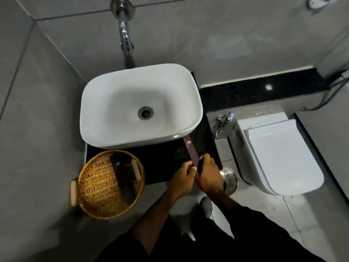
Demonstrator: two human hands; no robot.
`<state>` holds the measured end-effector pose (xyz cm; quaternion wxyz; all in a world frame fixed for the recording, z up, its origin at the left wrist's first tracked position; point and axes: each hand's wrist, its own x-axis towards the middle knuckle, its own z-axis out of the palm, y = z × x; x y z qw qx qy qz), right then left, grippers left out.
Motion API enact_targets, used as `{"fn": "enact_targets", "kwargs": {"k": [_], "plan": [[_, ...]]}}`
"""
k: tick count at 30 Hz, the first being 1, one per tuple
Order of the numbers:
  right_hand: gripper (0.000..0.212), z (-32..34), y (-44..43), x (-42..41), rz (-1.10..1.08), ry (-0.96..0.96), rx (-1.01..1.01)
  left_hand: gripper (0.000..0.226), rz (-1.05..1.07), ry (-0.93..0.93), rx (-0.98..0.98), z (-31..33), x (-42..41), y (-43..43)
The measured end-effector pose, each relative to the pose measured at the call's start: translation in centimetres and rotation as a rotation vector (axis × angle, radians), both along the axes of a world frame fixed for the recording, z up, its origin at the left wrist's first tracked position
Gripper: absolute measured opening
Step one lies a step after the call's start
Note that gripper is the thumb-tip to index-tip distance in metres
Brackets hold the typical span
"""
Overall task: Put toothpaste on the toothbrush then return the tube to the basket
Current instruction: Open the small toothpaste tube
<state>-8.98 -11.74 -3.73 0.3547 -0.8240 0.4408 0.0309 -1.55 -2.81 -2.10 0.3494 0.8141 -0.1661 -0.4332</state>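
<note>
A long, narrow dark-purple box with a small gold emblem lies slanted over the black counter, its far end near the sink's front right corner. Both hands grip its near end: my left hand from the left, my right hand from the right. The near end of the box is hidden between my fingers. No toothbrush or toothpaste tube shows outside a box. A round wicker basket with wooden handles sits at the counter's front left, holding two dark flat boxes.
A white rectangular sink fills the back of the counter, under a chrome wall tap. To the right stand a white toilet, a chrome spray fitting and a metal bin lid on the floor.
</note>
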Motion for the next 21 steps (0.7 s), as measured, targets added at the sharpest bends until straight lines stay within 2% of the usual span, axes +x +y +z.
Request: {"fn": "enact_targets", "kwargs": {"k": [3,6,11,14,18,21], "plan": [[0.044,0.6,0.8,-1.5,0.075,-0.022,-0.023,0.055,0.311,0.055,-0.111,0.6,0.8,-1.2],[0.047,1.9,1.6,-4.0,0.089,-0.047,0.089,0.054,0.614,0.106,-0.196,1.3,2.6,-2.1],[0.053,6.9,2.3,-8.0,0.052,-0.141,0.096,0.037,0.697,0.357,-0.134,2.4,3.6,-1.5],[0.058,11.3,2.6,-7.8,-0.09,-0.341,0.076,0.026,0.811,0.53,-0.134,2.4,2.6,-0.8],[0.053,16.1,3.2,-5.1,-0.098,-0.634,-0.009,0.017,0.956,0.879,-0.28,2.2,0.2,-0.4],[0.052,18.0,4.2,-3.8,-0.07,-0.683,-0.024,0.026,0.907,0.997,-0.451,2.1,-1.3,0.3]]}}
